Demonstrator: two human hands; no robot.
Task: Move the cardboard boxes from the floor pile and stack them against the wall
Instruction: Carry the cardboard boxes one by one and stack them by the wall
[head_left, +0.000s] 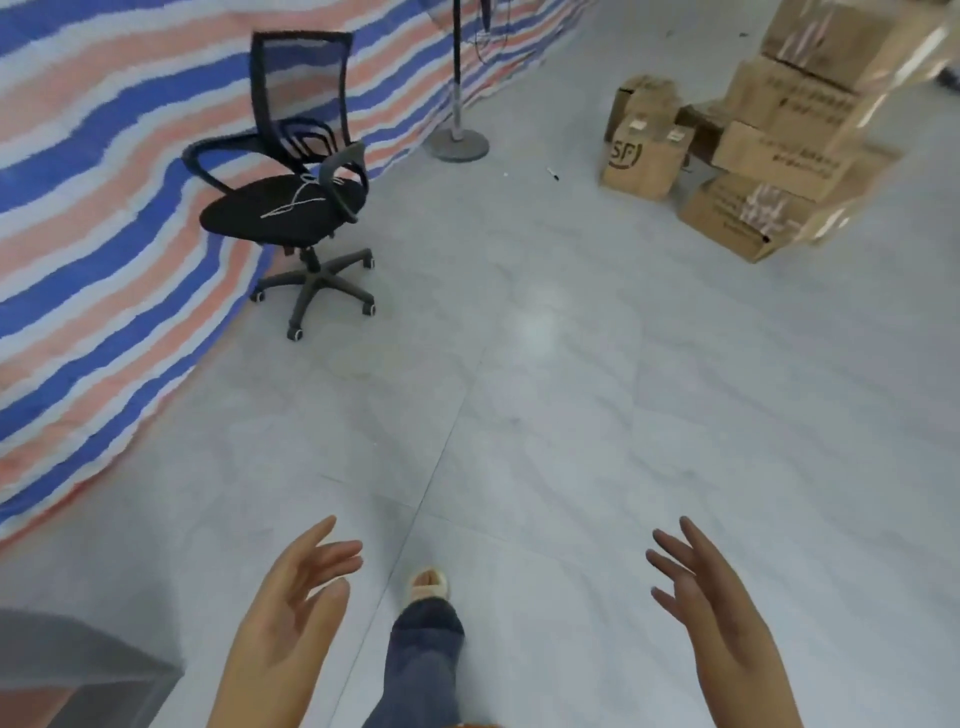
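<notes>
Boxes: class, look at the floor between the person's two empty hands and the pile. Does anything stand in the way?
Nothing visible does. Bare floor runs from the left hand and right hand to the boxes. The chair and a stand sit off to the left.

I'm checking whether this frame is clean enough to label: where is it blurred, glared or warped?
Head view: the brown cardboard box pile smears with motion blur at the right edge; a soft glare patch lies on the grey tiled floor; the wide lens bows the striped tarpaulin; both open hands, left hand and right hand, look sharp.
</notes>
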